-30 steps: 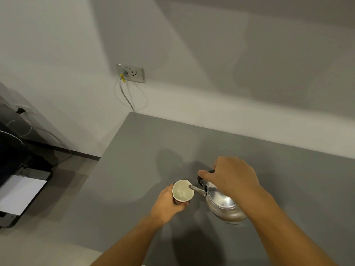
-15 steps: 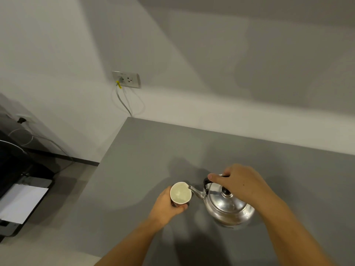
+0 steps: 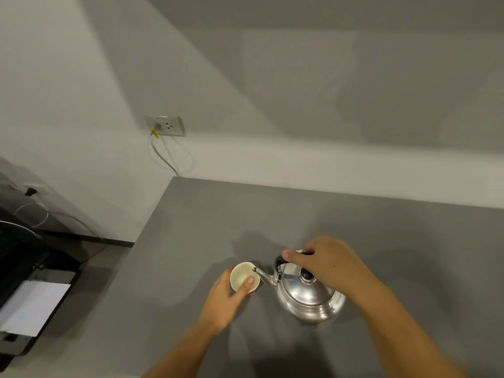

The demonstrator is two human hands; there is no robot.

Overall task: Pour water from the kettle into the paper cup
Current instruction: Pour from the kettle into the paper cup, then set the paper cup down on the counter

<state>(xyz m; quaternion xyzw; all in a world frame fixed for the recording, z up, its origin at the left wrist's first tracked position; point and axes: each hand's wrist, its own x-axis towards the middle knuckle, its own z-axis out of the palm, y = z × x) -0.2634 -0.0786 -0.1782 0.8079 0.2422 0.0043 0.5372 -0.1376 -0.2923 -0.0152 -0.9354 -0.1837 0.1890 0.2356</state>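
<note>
Steel kettle [image 3: 309,298] spout at cup [image 3: 242,276] rim. Right hand [image 3: 324,261] closed on handle, left hand [image 3: 226,298] wrapped round cup. Tip slowly, keep spout over the mouth, brace cup on bench [image 3: 191,241].

Left hand [image 3: 224,301] curled closed with thumb up; right hand [image 3: 328,264] clenched, knuckles up; both forearms bare, reaching forward.

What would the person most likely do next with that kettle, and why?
Probably set the kettle down and let go. It sits nearly level in the right hand, its spout at the paper cup rim, no stream visible, while the left hand holds the cup.
</note>
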